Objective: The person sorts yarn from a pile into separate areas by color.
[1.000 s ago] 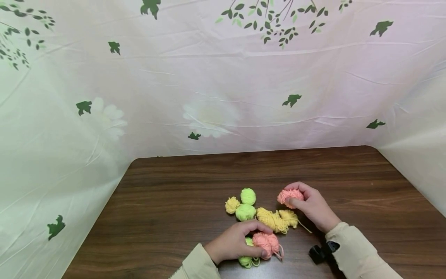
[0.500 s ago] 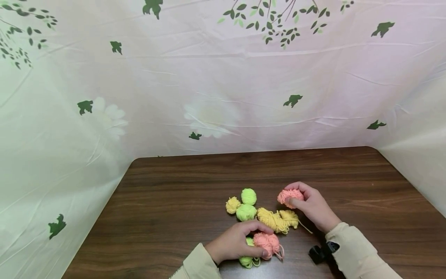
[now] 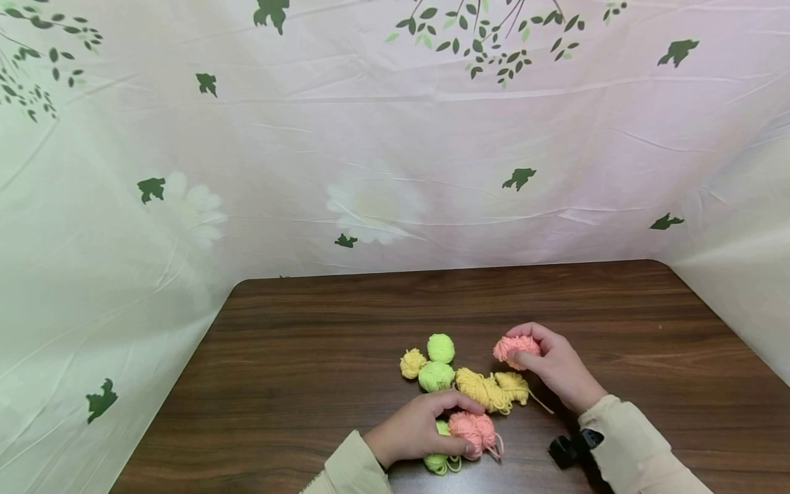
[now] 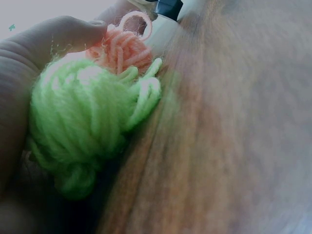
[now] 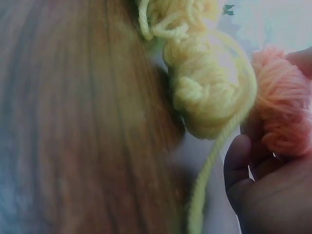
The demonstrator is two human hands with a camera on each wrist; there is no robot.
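My left hand [image 3: 416, 429] grips a pink yarn ball [image 3: 472, 432] between thumb and fingers near the table's front. A green yarn ball [image 4: 87, 112] with loose loops lies under that hand, between palm and pink ball. Farther back on the right, my right hand [image 3: 561, 367] holds another pink yarn ball [image 3: 513, 350], its thumb on the near side. Between the hands lies a yellow yarn bundle [image 3: 481, 390]. Touching it on the right is a smaller yellow yarn ball [image 5: 209, 97] with a loose tail, seen close to the right hand in the right wrist view.
Two green yarn balls [image 3: 435, 377] and a small yellow yarn ball [image 3: 412, 363] sit together left of the yellow bundle. All rest on a dark wooden table [image 3: 278, 384]. A printed cloth [image 3: 370, 137] hangs behind it. A black wrist device [image 3: 574, 447] sits at the right sleeve.
My right hand has shifted very slightly to the right with its pink yarn ball. The left hand keeps its grip, and the other yarn balls stay put.
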